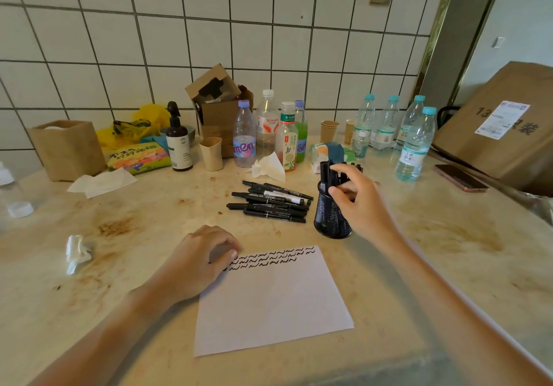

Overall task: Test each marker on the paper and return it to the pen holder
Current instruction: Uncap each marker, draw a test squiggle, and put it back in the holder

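Right hand over pen holder rim; left hand pressing paper corner.

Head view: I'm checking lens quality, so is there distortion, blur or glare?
Head view: wide-angle bending curves the wall tiles and stretches both forearms; the paper and markers look fairly sharp; lighting is soft, without strong glare.

Bare worktop lies open from 7 to 10 o'clock of the paper, broken only by a crumpled tissue. At 12 o'clock the marker pile blocks passage; the pen holder stands at 1 o'clock, bottles crowding behind it.
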